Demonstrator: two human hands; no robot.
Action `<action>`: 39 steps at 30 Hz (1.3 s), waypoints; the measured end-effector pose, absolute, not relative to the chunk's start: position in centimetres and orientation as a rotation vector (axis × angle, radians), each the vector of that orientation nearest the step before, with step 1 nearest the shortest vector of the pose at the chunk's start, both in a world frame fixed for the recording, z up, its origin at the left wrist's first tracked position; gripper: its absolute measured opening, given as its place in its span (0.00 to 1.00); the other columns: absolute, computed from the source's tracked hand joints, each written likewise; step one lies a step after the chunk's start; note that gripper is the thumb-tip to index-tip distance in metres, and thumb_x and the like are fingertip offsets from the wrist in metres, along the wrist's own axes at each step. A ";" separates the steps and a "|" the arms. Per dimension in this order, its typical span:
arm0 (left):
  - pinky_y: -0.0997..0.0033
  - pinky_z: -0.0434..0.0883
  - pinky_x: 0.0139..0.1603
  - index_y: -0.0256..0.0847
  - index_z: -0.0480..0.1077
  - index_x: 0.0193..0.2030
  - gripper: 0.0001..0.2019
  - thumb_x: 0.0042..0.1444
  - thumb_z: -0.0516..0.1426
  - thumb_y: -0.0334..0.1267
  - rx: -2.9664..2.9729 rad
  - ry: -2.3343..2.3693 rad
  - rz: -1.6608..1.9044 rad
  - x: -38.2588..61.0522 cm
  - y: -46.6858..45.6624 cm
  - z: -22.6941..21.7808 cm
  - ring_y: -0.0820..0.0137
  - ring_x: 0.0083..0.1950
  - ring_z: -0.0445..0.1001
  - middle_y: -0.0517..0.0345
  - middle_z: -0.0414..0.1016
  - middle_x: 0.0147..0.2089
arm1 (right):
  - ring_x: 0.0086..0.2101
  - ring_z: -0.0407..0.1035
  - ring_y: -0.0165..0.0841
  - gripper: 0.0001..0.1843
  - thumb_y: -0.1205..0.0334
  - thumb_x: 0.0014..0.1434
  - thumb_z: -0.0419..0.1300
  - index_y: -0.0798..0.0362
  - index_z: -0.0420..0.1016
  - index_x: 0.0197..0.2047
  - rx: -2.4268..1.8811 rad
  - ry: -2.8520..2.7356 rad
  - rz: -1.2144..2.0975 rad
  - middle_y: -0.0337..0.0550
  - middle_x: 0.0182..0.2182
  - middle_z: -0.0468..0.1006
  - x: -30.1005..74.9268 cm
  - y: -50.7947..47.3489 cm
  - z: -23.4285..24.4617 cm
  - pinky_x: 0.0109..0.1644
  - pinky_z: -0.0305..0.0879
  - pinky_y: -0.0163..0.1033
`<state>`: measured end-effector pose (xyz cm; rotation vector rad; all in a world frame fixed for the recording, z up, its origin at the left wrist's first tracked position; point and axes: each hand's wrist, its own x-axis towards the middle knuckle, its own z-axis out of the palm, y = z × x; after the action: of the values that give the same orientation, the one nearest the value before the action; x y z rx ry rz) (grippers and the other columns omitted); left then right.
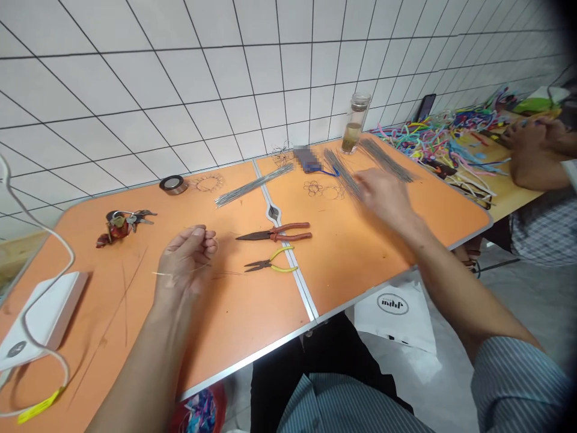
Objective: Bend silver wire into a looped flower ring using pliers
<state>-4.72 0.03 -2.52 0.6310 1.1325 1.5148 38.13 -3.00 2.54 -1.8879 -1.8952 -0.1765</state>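
My left hand [186,255] is closed above the left half of the table, thumb pressed against curled fingers. A fine wire [163,274] shows at its wrist side, and a faint piece curves by the fingertips. At the right, my right hand [383,193] reaches to the near end of a bundle of thin metal wires [341,171]; motion blurs its fingers, so their grip is unclear. Between the hands lie red-handled long-nose pliers [274,233] and smaller yellow-handled pliers [271,263]. Flower-shaped wire pieces [313,189] rest behind them.
Another wire bundle [255,185] crosses the table seam. A tape roll [174,184], keys [124,224], a white box [42,319] and a cable are on the left. A glass bottle [355,123] stands by the wall. Another person's hands [529,135] are at the adjoining table.
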 end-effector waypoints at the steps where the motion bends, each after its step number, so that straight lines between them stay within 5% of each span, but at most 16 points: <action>1: 0.83 0.78 0.29 0.38 0.82 0.35 0.08 0.50 0.74 0.30 0.634 1.120 1.512 -4.7 0.0 -2.5 0.77 0.28 0.77 0.56 0.83 0.31 | 0.62 0.74 0.46 0.24 0.70 0.77 0.51 0.62 0.83 0.67 -2.076 -1.808 -0.160 0.67 0.63 0.83 41.2 -3.2 2.5 0.60 0.65 0.47; 3: 0.83 0.79 0.30 0.37 0.82 0.35 0.07 0.51 0.73 0.29 0.641 1.098 1.500 -4.7 0.1 -2.5 0.76 0.29 0.77 0.55 0.83 0.32 | 0.61 0.75 0.50 0.23 0.71 0.75 0.53 0.67 0.84 0.64 -2.223 -1.760 -0.125 0.74 0.60 0.83 46.1 -3.7 2.0 0.53 0.64 0.49; 9: 0.84 0.77 0.28 0.37 0.81 0.35 0.06 0.52 0.72 0.29 0.624 1.134 1.512 -4.9 0.5 -2.8 0.77 0.27 0.77 0.56 0.82 0.31 | 0.55 0.77 0.49 0.19 0.66 0.73 0.59 0.54 0.88 0.58 -2.315 -1.899 -0.081 0.60 0.57 0.86 50.4 -4.5 -1.7 0.50 0.67 0.48; 21: 0.83 0.75 0.27 0.39 0.82 0.33 0.04 0.56 0.70 0.27 0.610 1.141 1.522 -5.7 1.2 -3.4 0.77 0.27 0.75 0.54 0.82 0.31 | 0.54 0.78 0.49 0.17 0.59 0.76 0.56 0.49 0.87 0.55 -2.347 -1.883 -0.183 0.55 0.57 0.85 50.0 -9.2 -1.7 0.47 0.67 0.48; 30: 0.84 0.73 0.27 0.38 0.79 0.35 0.08 0.52 0.72 0.30 0.652 1.129 1.563 -5.0 0.9 -2.5 0.79 0.25 0.74 0.59 0.81 0.28 | 0.48 0.78 0.46 0.13 0.60 0.74 0.62 0.46 0.88 0.53 -2.392 -1.899 -0.185 0.64 0.58 0.85 49.1 -11.1 -0.3 0.41 0.63 0.52; 34: 0.81 0.71 0.26 0.36 0.79 0.37 0.14 0.46 0.75 0.36 0.818 1.110 1.565 -2.7 -0.4 -2.3 0.77 0.25 0.75 0.58 0.81 0.28 | 0.38 0.80 0.39 0.11 0.56 0.72 0.63 0.46 0.85 0.51 -1.874 -1.994 -0.231 0.46 0.47 0.88 42.1 -10.1 1.8 0.40 0.70 0.46; 37: 0.77 0.72 0.27 0.36 0.79 0.38 0.16 0.46 0.75 0.40 0.933 1.059 1.423 -0.6 -1.3 -2.7 0.76 0.24 0.76 0.58 0.82 0.28 | 0.33 0.78 0.36 0.10 0.54 0.72 0.65 0.46 0.84 0.52 -1.382 -2.160 0.141 0.44 0.43 0.87 33.2 -9.4 2.5 0.36 0.73 0.42; 39: 0.75 0.72 0.28 0.37 0.79 0.38 0.15 0.49 0.74 0.42 1.001 1.008 1.360 0.3 -1.6 -3.1 0.75 0.24 0.75 0.59 0.81 0.28 | 0.37 0.80 0.38 0.16 0.55 0.74 0.65 0.48 0.80 0.61 -1.110 -2.323 0.271 0.50 0.52 0.86 27.3 -9.0 2.1 0.39 0.76 0.44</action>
<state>0.34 -1.62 -3.07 1.0006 1.0083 1.3603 27.28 -9.00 2.07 -1.1101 -2.3234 0.2706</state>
